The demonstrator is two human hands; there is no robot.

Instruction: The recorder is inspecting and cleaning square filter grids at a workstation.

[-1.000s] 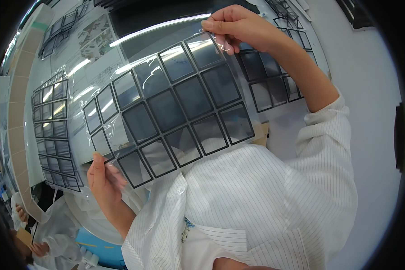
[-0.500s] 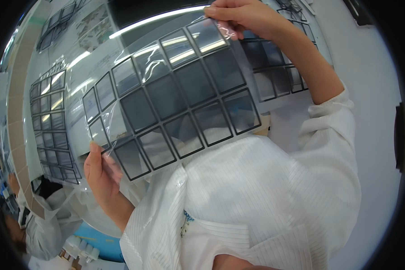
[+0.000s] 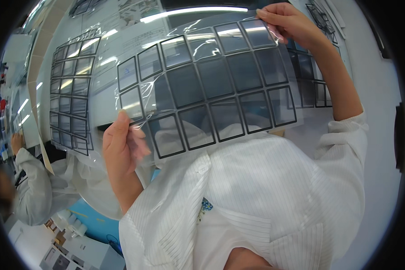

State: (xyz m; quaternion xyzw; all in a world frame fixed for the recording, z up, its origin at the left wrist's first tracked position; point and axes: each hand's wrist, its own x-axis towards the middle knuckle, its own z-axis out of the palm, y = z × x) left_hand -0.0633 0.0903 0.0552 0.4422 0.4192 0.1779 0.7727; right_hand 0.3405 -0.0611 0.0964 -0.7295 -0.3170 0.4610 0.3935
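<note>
A clear plastic sheet with rows of black rectangular frames (image 3: 209, 81) is held up, tilted, in front of my chest. My left hand (image 3: 123, 141) pinches its lower left corner between thumb and fingers. At the far right corner, my right hand (image 3: 283, 22) grips the edge, thumb on top and fingers beneath. Light glares off the creased film along the upper row and the left side. Through the sheet, the table and part of my shirt show.
Another sheet of black frames (image 3: 72, 92) lies on the table to the left. More framed sheets (image 3: 310, 72) lie under my right forearm. At the far left sits a co-worker in a pale sleeve (image 3: 36, 184), beside a blue surface (image 3: 94, 220). A white wall-like surface (image 3: 378, 103) fills the right.
Across the view, the sheet and both hands have shifted right, and the left hand sits higher. The surroundings have shifted too. Both hands keep their hold.
</note>
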